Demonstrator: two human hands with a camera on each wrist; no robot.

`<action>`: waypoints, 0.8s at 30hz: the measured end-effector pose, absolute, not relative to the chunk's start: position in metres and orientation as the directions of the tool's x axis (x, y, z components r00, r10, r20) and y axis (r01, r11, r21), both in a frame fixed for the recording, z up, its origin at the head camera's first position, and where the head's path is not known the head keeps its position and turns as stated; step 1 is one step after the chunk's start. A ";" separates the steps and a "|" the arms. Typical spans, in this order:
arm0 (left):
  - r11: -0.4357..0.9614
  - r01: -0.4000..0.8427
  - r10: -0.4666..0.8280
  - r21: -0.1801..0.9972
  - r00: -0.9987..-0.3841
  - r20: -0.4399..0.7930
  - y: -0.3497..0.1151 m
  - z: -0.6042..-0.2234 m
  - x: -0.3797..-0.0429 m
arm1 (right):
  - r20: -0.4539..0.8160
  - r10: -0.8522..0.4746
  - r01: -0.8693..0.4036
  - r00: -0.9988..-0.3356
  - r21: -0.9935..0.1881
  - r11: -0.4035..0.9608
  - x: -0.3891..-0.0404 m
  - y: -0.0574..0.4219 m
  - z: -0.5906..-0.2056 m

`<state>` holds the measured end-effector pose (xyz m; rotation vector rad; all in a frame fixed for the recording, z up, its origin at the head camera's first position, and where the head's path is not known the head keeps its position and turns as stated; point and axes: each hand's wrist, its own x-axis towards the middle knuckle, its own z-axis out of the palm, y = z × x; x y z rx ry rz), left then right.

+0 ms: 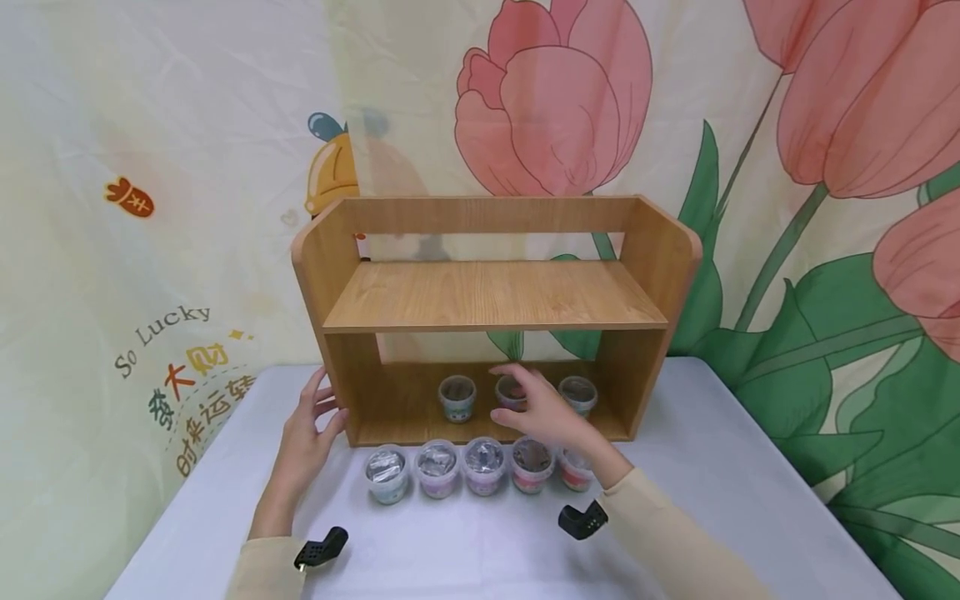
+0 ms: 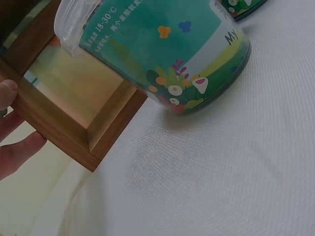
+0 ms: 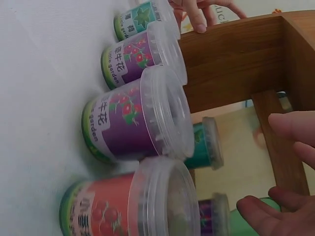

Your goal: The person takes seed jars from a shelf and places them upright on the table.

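Beige sleeves come nearest us, over the worktop and its row of five cups. Our right hand is the nearer to the middle cup — upright inside the wooden shelf, just left of the palm. Its fingers are spread and hold nothing; contact we cannot tell. Our left hand, well apart from that cup, lightly grips the shelf's left edge.

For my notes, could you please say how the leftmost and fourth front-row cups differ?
The leftmost cup is teal-labelled, the fourth cup red-labelled. The leftmost cup bears a green leaf picture, the fourth cup round red fruit. Both stand upright, lidded, on the table.
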<state>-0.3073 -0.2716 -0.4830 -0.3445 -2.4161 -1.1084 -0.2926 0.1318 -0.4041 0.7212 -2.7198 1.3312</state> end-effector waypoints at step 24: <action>0.642 0.409 0.038 0.648 -0.862 0.506 -0.274 -0.485 -0.309 | 0.252 -0.458 -0.502 -0.853 -0.637 0.585 -0.340 0.058 -0.435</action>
